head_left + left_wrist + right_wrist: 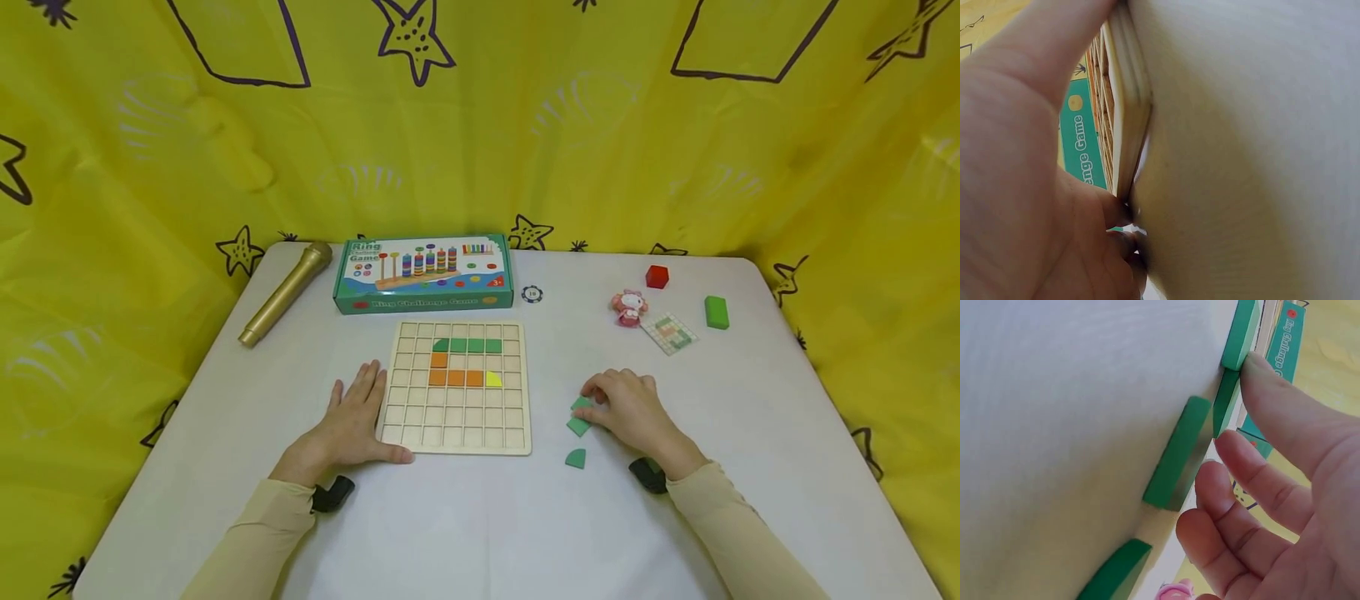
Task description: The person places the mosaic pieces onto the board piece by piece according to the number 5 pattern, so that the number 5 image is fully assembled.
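Note:
My left hand [352,425] lies at the left edge of a wooden grid board [450,433], fingers straight and thumb along its near edge. Its fingertips and thumb meet the board's rim [1125,119] in the left wrist view. On the board sit a green row [476,345], several orange squares [455,378] and a yellow quarter-round tile [493,379]. My right hand [630,408] pinches a green tile [1225,403] between thumb and index finger at the table. Around it lie more green tiles [1179,456], and a green quarter-round tile [575,458] is nearer.
Behind the board stands a ring game box [423,279], with a gold microphone [285,296] left of it and a poker chip [532,293] right. Farther right are a pink figurine [628,308], pattern card [670,333], red block [657,277] and green block [716,312].

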A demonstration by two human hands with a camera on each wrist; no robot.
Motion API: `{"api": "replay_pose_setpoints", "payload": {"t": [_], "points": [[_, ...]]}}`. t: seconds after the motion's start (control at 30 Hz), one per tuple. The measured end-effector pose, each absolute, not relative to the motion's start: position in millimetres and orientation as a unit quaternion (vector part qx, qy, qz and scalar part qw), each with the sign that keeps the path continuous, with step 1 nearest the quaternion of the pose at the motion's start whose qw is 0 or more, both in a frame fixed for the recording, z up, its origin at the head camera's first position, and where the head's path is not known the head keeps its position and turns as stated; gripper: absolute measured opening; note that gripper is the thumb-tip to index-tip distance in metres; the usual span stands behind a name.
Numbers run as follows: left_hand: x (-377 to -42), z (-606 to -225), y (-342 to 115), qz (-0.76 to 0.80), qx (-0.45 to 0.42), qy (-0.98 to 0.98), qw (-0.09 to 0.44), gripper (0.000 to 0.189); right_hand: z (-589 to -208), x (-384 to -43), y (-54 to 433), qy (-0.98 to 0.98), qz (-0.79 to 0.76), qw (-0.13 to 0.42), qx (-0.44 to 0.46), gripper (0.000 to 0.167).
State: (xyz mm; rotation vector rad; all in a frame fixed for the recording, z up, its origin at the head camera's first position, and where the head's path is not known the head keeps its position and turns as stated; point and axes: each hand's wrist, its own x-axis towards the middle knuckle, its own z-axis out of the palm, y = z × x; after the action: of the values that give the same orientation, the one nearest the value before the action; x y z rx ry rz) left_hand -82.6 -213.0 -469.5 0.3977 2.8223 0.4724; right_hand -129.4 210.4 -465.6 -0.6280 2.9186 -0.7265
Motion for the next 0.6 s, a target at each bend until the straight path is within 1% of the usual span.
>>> {"api": "replay_pose_setpoints", "payload": {"t": [0.4,0.6], "points": [[-82.2,-467.9,-213.9,0.170,0.133,0.967,0.133,0.141,-465.1,-131.9,211.8,0.949,-0.231,0.034,-0.210,0.021],[-83.3,-467.2,-213.5,0.166,0.137,0.967,0.133,0.140,-464.4,-131.6,214.7,0.950,-0.227,0.039,-0.209,0.026]]}}
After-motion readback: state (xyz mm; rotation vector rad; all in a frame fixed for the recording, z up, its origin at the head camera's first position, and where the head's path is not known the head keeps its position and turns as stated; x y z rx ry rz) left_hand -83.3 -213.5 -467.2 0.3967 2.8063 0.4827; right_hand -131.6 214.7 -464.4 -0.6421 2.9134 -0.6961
